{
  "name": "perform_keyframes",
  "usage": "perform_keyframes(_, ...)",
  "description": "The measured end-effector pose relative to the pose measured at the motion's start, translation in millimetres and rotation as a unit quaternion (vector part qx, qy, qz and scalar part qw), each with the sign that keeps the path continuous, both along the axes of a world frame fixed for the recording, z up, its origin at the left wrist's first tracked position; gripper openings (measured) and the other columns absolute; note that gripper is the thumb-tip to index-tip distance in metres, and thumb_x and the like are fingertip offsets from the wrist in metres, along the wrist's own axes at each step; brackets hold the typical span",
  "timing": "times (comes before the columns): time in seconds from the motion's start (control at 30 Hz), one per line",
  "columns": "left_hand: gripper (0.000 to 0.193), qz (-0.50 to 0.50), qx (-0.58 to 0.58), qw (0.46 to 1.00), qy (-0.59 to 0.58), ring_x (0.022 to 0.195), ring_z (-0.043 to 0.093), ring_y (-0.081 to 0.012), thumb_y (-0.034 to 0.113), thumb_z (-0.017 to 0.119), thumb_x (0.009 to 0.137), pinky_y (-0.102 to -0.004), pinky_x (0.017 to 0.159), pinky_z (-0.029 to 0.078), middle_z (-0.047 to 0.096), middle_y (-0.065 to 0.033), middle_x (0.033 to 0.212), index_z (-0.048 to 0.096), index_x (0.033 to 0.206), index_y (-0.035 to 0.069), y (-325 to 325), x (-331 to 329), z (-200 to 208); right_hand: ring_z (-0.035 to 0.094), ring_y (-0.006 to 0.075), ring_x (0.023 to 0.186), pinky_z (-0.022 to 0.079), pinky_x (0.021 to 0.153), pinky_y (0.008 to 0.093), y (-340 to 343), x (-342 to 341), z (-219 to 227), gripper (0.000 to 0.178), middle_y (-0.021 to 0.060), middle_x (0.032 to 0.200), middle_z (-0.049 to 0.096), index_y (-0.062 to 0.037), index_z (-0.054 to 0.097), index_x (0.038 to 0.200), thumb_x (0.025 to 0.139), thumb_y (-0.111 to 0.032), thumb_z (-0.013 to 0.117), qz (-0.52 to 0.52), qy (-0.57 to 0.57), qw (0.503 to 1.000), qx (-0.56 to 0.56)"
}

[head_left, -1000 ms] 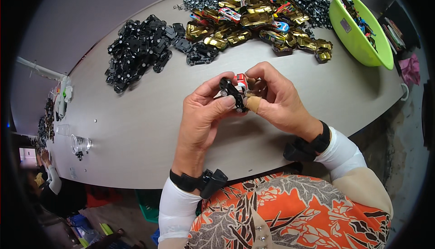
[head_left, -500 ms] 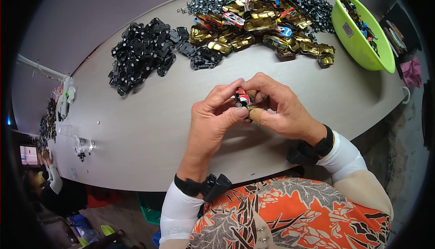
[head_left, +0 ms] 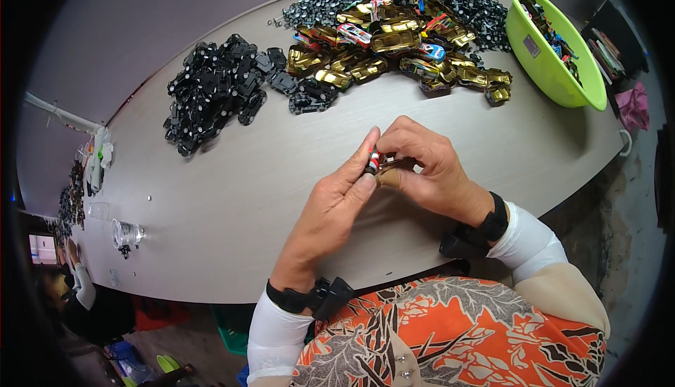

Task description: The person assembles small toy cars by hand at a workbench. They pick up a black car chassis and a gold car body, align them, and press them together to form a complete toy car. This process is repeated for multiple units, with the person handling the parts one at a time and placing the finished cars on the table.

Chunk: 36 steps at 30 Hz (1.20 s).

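Note:
My left hand [head_left: 332, 202] is closed on a small toy car [head_left: 373, 162], red and white with black wheels, pinched between thumb and fingers. From the other side my right hand [head_left: 430, 165] closes on the same car, its thumb and fingertips wrapped in tan covers. Most of the car is hidden by my fingers. Both hands are above the table, in front of a heap of shiny gold car bodies [head_left: 394, 41] with a few coloured ones among them. Left of that lies a pile of black car bases [head_left: 211, 91].
Small dark wheel parts [head_left: 316, 7] spread along the table's far edge. A lime green basin [head_left: 562, 77] holding toy cars stands at the far right. At the left are a clear plastic cup [head_left: 126, 233] and a person's arm [head_left: 84, 285] at the table.
The toy car has turned between my fingers, so less of its red and white body shows. My left fingers have straightened a little along it. The whole view has shifted slightly.

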<state>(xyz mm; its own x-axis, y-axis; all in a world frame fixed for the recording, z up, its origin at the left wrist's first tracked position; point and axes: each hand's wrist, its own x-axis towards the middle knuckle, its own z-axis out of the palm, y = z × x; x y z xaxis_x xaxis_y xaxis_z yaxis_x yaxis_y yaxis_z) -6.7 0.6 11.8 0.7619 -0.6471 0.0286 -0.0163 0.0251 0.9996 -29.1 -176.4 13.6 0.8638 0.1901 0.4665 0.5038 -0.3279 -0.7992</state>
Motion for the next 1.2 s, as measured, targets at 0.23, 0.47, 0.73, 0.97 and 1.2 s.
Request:
perform_keyframes(0.23,0.035,0.04,-0.08,0.981,0.175,0.078,0.058,-0.0092,0.007,0.064,0.082,-0.0215,0.071,0.048,0.062,-0.0044,0.091,0.057,0.115,-0.001,10.0,6.8,-2.3,0.051,0.0056,0.069,0.042,0.057,0.0221,-0.2,-5.1,10.8,0.014,-0.0002,0.078,0.053,-0.0013,0.056,0.091,0.078,-0.002,0.064,0.042,0.153,0.986,0.06)
perform_keyframes(0.47,0.021,0.046,-0.101,0.968,0.226,0.058,0.055,-0.0087,0.006,0.07,0.073,-0.0203,0.051,0.044,0.059,-0.0022,0.076,0.062,0.092,0.0,10.1,7.2,-4.1,0.047,0.0038,0.062,0.04,0.051,0.0198,-24.5,6.0,4.7,0.006,-0.0015,0.077,0.052,-0.0009,0.058,0.084,0.084,-0.007,0.055,0.139,0.285,0.925,0.211)
perform_keyframes(0.73,0.019,0.018,-0.044,0.972,0.231,0.054,0.049,-0.0046,0.007,0.071,0.071,-0.017,0.045,0.038,0.056,0.0016,0.068,0.063,0.087,0.001,8.7,5.0,-2.1,0.047,0.0058,0.06,0.038,0.05,0.0193,-20.0,2.9,8.6,0.008,0.0022,0.08,0.052,0.0007,0.059,0.084,0.082,-0.006,0.06,0.152,0.309,0.926,0.154)
perform_keyframes(0.97,0.017,0.002,-0.024,0.976,0.215,0.051,0.046,-0.0016,0.008,0.071,0.072,-0.0152,0.045,0.034,0.054,0.0042,0.063,0.064,0.086,0.002,8.5,5.4,-0.6,0.044,0.0021,0.058,0.036,0.051,0.0178,-20.5,1.6,4.2,0.008,-0.0033,0.07,0.053,-0.0014,0.061,0.087,0.081,-0.006,0.059,0.165,0.344,0.908,0.174)
perform_keyframes(1.2,0.012,0.015,0.045,0.995,0.082,0.06,0.046,-0.0042,0.005,0.067,0.072,-0.0199,0.056,0.037,0.053,0.003,0.069,0.062,0.081,0.0,4.5,1.4,-5.0,0.048,0.0083,0.059,0.04,0.053,0.0262,-14.1,0.8,-5.6,0.006,0.0028,0.067,0.057,0.0008,0.06,0.08,0.075,-0.003,0.06,0.107,0.264,0.957,0.051)
